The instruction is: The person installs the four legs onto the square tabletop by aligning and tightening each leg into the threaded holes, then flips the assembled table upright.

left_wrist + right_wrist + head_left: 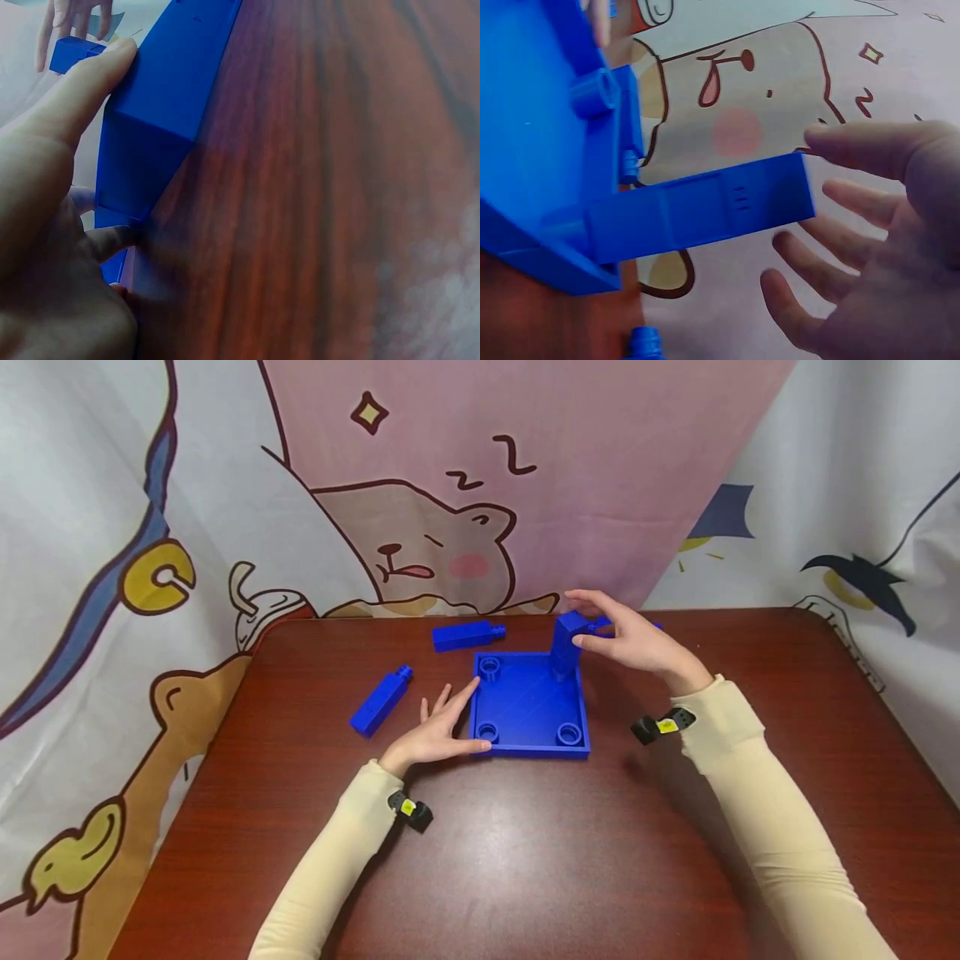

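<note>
A square blue tray-like base with a raised rim and round threaded sockets in its corners lies on the table. At its far right corner a blue square-sided leg stands upright. My right hand is around the leg's top; in the right wrist view its fingers are spread and loosely bent, thumb tip close to the leg's end. Whether the thumb touches it I cannot tell. My left hand rests against the base's left side, fingers extended, its thumb along the near rim.
Two loose blue legs with threaded ends lie left of the base: one leg at an angle, another leg behind. Part of a further blue piece shows behind my right hand. A patterned curtain hangs behind the brown table.
</note>
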